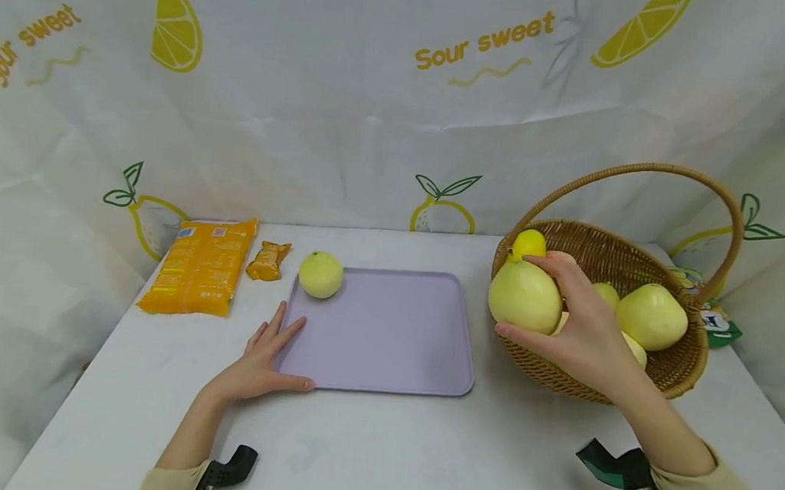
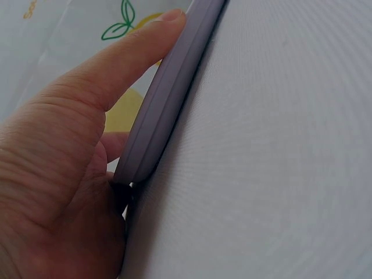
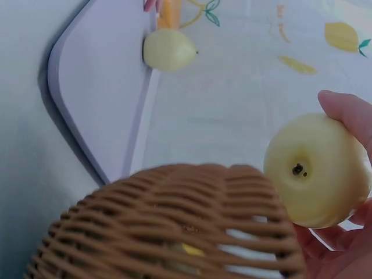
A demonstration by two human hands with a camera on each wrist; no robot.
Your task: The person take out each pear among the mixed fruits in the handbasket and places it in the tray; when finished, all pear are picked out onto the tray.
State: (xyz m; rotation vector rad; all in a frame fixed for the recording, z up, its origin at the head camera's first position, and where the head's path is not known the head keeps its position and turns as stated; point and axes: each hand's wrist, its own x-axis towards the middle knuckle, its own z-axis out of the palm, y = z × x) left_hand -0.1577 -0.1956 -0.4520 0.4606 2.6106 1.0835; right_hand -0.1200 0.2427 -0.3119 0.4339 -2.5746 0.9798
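One pale-green fruit (image 1: 523, 297) in right hand (image 1: 592, 341), well apart from left hand (image 1: 258, 370)

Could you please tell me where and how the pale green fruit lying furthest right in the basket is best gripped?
I'd span the widest part of the fruit with thumb and fingers, coming from above on the near side: it is rounded with its top exposed, the basket wall stands to its right, other fruit lies left, and the handle arches up.
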